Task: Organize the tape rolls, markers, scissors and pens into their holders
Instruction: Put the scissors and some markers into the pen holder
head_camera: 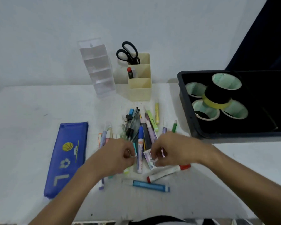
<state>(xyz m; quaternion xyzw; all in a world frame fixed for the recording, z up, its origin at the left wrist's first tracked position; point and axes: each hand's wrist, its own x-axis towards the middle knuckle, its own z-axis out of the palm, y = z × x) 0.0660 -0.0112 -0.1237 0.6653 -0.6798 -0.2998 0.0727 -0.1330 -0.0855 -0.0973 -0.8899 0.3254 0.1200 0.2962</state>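
Over the heap of loose pens and markers point(137, 127) on the white table point(28, 111), I see my left hand point(118, 155) with fingers curled, though what they pinch is hidden. My right hand point(172, 148) grips a white-labelled marker point(148, 157), its top covered by the fingers. Black-handled scissors point(127, 52) stand in the cream divided holder point(140, 88); tape rolls point(217, 98) sit stacked in the dark tray point(185, 98), cut off at right.

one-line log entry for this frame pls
stage: sorting pile | left hand: in pen pile | right hand: pinching white marker | scissors: in beige holder | tape rolls: in bin
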